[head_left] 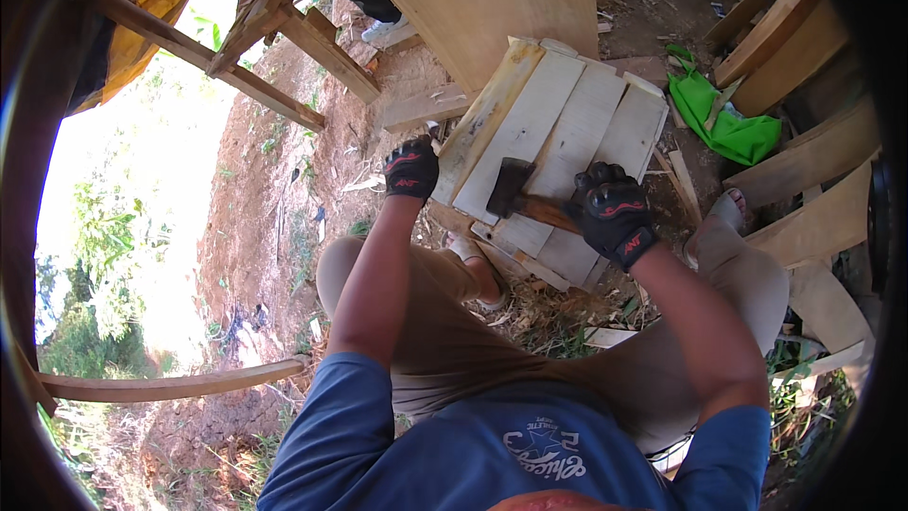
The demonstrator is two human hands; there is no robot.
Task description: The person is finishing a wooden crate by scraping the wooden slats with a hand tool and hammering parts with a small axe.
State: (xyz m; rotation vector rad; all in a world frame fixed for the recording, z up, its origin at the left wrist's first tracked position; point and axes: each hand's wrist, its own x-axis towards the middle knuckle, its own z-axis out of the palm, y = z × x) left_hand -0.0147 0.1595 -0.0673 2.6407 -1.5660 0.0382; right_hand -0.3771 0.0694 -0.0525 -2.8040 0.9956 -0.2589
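My right hand (613, 213), in a black glove, is wrapped round the wooden handle (549, 213) of a hatchet. The dark metal hatchet head (511, 185) points to the left, over a panel of pale planks (567, 123) laid side by side between my knees. Whether the head touches the planks, I cannot tell. At the left edge of the panel is my left hand (411, 168), gloved the same way, with its fingers curled closed. Something small shows by its fingertips, too small to name.
A large wooden sheet (501, 9) rises behind the panel. Right of it lie a green bag (719, 118) and several loose boards (804, 151). A rough timber frame (199, 47) stands at the far left, with a person's shoe (383, 28) nearby. Wood scraps litter the dirt ground.
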